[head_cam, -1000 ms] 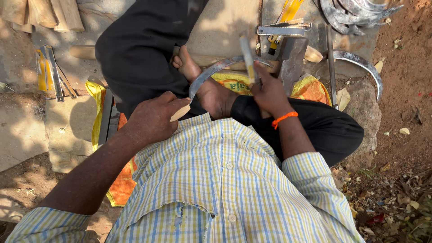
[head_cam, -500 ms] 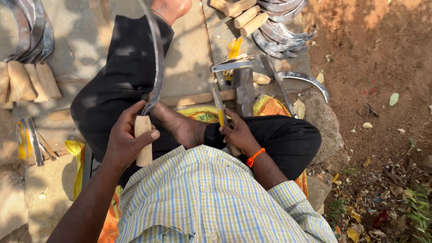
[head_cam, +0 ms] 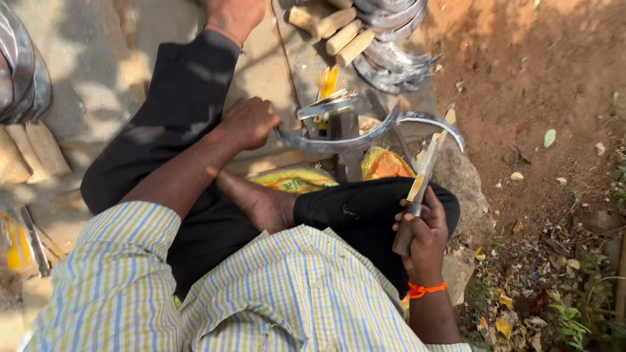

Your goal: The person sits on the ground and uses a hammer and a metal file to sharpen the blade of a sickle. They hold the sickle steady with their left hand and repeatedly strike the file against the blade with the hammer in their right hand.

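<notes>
My left hand (head_cam: 249, 122) grips the handle end of a curved sickle blade (head_cam: 365, 133). The blade lies across a small metal anvil block (head_cam: 340, 124) in front of my crossed legs. My right hand (head_cam: 424, 234), with an orange thread at the wrist, is closed around the handle of a long flat file (head_cam: 425, 171). The file's tip rests near the outer curve of the sickle blade. My bare foot (head_cam: 264, 205) lies tucked under my black trousers.
A pile of finished sickle blades (head_cam: 391, 45) and several wooden handles (head_cam: 339, 29) lie ahead. More blades (head_cam: 23, 72) and wood blocks (head_cam: 32, 153) sit at the left. A yellow sack (head_cam: 381, 163) lies under the anvil. Bare soil with dry leaves (head_cam: 541, 195) lies to the right.
My left hand has laid the sickle blade across the anvil, after holding it upright by its wooden handle. My right hand has drawn back with the file, now angled toward the blade's tip.
</notes>
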